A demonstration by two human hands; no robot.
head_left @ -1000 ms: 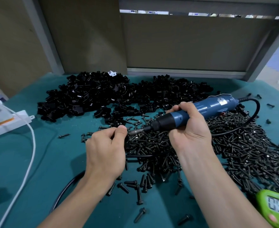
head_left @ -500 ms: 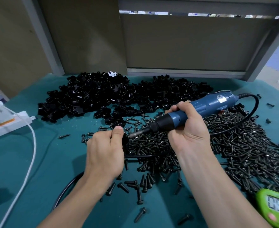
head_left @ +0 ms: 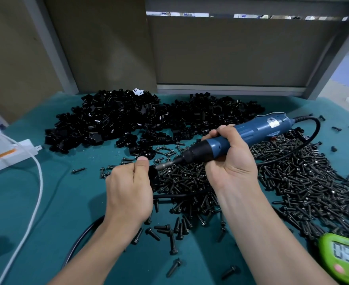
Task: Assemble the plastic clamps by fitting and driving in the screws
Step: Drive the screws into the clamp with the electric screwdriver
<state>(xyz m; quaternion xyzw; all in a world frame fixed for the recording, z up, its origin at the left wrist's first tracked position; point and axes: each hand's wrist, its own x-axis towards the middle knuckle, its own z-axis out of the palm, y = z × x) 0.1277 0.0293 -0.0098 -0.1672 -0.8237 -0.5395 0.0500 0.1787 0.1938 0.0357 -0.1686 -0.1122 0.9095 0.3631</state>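
My left hand (head_left: 129,188) is closed around a small black plastic clamp (head_left: 153,175), mostly hidden behind my fingers. My right hand (head_left: 229,161) grips a blue electric screwdriver (head_left: 245,134), angled down to the left. Its metal bit (head_left: 165,165) meets the clamp's right side. A big heap of black clamps (head_left: 140,120) lies at the back of the teal table (head_left: 35,202). A wide spread of black screws (head_left: 293,182) covers the table's right side and the area under my hands.
The screwdriver's black cord (head_left: 305,142) loops right, and another stretch of black cord (head_left: 81,239) curves under my left forearm. A white power strip (head_left: 7,155) with a white cable (head_left: 35,194) sits at the left. A green timer (head_left: 344,258) lies at the lower right.
The screwdriver's rear end has risen a little, so the tool is tilted more steeply; its bit stays at the clamp. Both hands have hardly shifted.
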